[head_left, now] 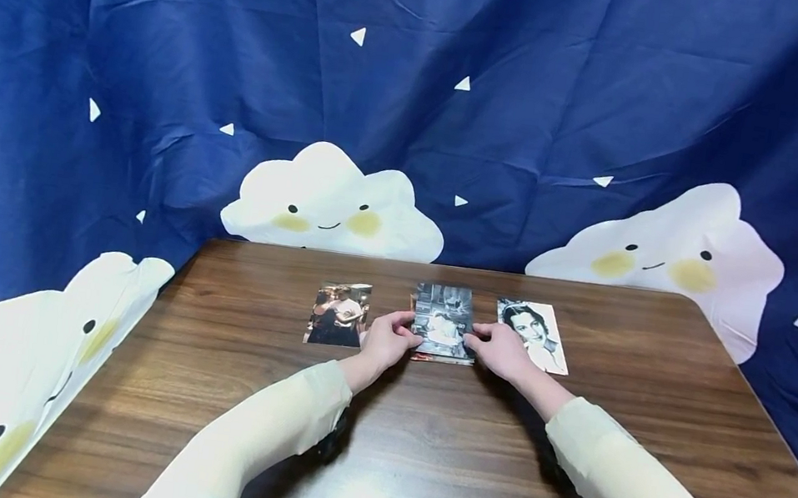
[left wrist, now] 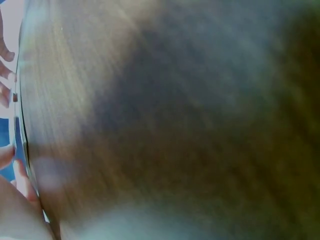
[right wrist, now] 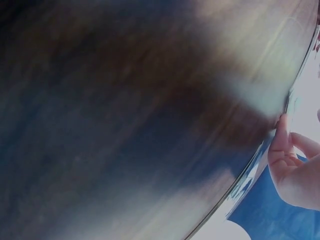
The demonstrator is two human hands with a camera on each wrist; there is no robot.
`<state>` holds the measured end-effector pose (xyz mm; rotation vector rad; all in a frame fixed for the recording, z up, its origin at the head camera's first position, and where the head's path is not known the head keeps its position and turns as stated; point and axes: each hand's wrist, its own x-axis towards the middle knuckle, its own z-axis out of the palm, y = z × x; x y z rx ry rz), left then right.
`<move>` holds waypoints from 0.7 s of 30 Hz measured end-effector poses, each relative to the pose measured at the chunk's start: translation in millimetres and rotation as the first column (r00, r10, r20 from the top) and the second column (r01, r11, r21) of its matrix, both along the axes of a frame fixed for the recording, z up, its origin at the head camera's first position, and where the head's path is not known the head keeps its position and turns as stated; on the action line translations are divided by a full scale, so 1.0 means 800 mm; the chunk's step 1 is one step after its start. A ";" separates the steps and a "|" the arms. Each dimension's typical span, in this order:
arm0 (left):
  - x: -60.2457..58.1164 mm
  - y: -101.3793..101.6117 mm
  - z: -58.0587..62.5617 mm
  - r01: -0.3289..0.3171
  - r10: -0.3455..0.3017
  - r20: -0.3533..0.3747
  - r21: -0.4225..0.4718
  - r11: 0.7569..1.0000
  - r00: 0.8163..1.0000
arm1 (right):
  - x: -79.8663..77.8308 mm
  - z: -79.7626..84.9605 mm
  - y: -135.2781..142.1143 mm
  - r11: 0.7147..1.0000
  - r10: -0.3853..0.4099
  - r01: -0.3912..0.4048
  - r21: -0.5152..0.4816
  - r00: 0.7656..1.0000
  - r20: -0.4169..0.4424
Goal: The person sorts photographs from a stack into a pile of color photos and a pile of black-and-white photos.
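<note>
A black-and-white photo print (head_left: pixel 444 310) is held by both hands at the middle of the far side of the table. Thumb and fingers of my left hand (head_left: pixel 385 340) pinch its left edge, and my right hand (head_left: pixel 502 352) pinches the right one. Beneath it, the edges of other prints (head_left: pixel 446 361) peek out. A colour photo (head_left: pixel 339 314) of a couple lies left of the left hand. Partly covered by the right hand is a black-and-white portrait photo (head_left: pixel 542 335). In the right wrist view, the right hand (right wrist: pixel 290 167) appears at the right border.
The brown wooden table (head_left: pixel 417 453) has its far edge just beyond the photos. Behind it hangs a blue curtain (head_left: pixel 422 75) with white clouds and triangles, which also covers both sides. Mostly blurred tabletop fills the wrist views.
</note>
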<state>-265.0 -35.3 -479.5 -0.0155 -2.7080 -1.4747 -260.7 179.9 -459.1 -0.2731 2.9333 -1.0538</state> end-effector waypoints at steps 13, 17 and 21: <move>0.000 -0.004 0.004 0.020 -0.024 0.035 0.093 0.995 0.999 | -0.002 -0.006 0.000 0.999 0.009 -0.010 -0.036 1.000 -0.029; 0.001 -0.003 0.004 0.013 -0.014 0.009 0.119 0.993 1.000 | -0.002 -0.005 0.000 0.997 -0.006 0.004 -0.074 1.000 -0.025; 0.001 0.000 0.004 0.024 -0.019 -0.031 0.186 0.982 0.999 | -0.005 -0.004 0.001 0.986 -0.047 0.044 -0.162 0.999 -0.011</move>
